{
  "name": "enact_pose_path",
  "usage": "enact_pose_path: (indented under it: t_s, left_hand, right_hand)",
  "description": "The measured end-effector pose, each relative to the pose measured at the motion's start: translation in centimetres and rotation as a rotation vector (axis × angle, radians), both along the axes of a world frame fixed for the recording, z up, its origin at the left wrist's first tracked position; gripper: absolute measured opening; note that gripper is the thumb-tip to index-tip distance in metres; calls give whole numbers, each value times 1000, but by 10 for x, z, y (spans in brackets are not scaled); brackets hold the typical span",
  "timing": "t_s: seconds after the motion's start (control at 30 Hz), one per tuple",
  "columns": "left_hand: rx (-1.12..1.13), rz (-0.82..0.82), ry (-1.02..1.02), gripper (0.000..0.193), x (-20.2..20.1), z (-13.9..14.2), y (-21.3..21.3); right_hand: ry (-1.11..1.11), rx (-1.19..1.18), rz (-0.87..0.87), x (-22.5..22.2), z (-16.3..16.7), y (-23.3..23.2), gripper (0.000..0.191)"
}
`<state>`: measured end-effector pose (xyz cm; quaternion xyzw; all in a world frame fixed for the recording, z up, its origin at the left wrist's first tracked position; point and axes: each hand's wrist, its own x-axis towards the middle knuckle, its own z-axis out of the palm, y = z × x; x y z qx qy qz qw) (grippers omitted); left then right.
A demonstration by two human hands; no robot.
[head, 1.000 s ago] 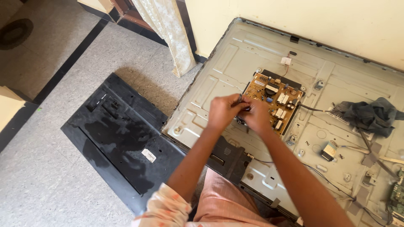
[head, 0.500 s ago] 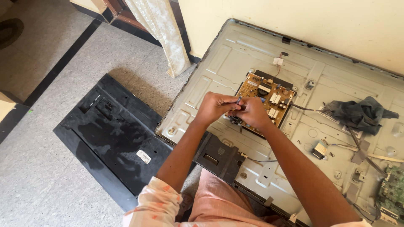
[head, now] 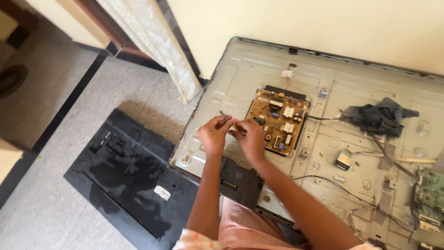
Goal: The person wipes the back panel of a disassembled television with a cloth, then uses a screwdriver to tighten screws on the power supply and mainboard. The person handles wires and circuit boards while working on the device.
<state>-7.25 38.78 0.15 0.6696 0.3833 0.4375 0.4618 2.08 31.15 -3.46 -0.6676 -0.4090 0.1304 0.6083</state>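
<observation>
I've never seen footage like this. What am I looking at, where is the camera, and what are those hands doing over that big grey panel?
There is no machine here: a person wears a camera on the head, so the view looks down along their own bare arms. The big grey sheet is the metal back of a flat screen lying face down on the floor, with its black plastic cover taken off and lying beside it. On the metal sits a tan circuit board, a green board at the right edge, a crumpled dark cloth and loose wires. The left hand and right hand meet just left of the tan board, pinching something small and thin between the fingertips; it is too small to identify.
</observation>
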Motion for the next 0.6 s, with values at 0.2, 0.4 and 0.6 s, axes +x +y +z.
enact_pose_path:
  t_s: [0.2,0.4,0.6]
  left_hand:
    - [257,81,183,20,7,11,-25]
    - [171,77,380,29,23,34,-43]
    - [318,-203,185,35,16,48,-35]
  right_hand:
    - [-174,-17,44,22,-10,-10,15]
    - [-208,-210,396,73,-4,-16,16]
    - [-77,-217,529,84,12,-12,26]
